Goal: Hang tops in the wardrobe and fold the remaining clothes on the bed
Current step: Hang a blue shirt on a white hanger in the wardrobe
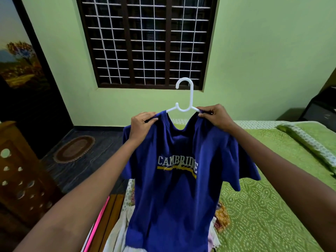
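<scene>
At the far left of the frame a brown wooden cabinet [20, 171] with round cut-outs is standing, and an oval rug [74, 149] is lying on the dark floor just right of it. Along the lower left edge of the bed a pink strip [99, 222] is showing, what it is cannot be told.

Moving toward the centre, the left hand [142, 127] is pinching the left shoulder of a blue T-shirt [174, 193], fingers curled round the fabric. The shirt, printed CAMBRIDGE, is hanging in mid-frame in front of the person, above the near end of the bed. A white plastic hanger [185, 99] is sitting inside the neckline, its hook rising in front of the barred window [147, 40] at the top centre.

Right of the collar, the right hand [217, 117] is gripping the shirt's other shoulder together with the hanger's arm.

Below the shirt, pale and patterned clothes [221, 217] are lying in a heap on the green bedspread [272, 197], which is filling the lower right. A pillow [309, 140] is resting at the right edge.
</scene>
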{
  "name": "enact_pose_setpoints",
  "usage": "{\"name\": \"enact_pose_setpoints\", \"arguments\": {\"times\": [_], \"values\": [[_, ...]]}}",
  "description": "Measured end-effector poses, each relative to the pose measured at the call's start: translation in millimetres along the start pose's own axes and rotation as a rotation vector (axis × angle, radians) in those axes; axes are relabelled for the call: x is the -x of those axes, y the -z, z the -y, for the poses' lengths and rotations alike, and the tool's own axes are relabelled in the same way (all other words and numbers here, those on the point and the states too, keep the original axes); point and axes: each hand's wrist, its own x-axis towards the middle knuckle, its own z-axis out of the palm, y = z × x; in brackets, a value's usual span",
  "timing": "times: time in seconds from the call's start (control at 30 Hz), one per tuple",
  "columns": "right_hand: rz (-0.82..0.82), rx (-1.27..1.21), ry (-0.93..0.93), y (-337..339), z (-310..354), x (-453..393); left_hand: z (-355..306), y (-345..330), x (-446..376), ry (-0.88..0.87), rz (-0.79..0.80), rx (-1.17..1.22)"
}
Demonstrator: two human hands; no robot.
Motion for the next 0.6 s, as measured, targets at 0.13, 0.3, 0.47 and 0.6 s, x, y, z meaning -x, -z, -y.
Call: {"name": "enact_pose_setpoints", "arguments": {"times": [0.13,0.3,0.47,0.6], "values": [[-0.058,0.022,0.0,-2.6,1.4,6.4,5.1,6.8,2.9,0.014,0.01,0.064],[-0.136,0.05,-0.041,6.6,-16.1,13.1,17.7,20.3,1.7,0.187,0.104,0.123],[-0.123,0.011,0.001,-2.0,-10.9,12.1,13.0,18.3,-10.3,0.251,0.414,0.109],[-0.125,-0.02,0.004,-0.6,-6.9,12.3,10.7,12.3,-12.8,0.257,0.343,0.082]]}}
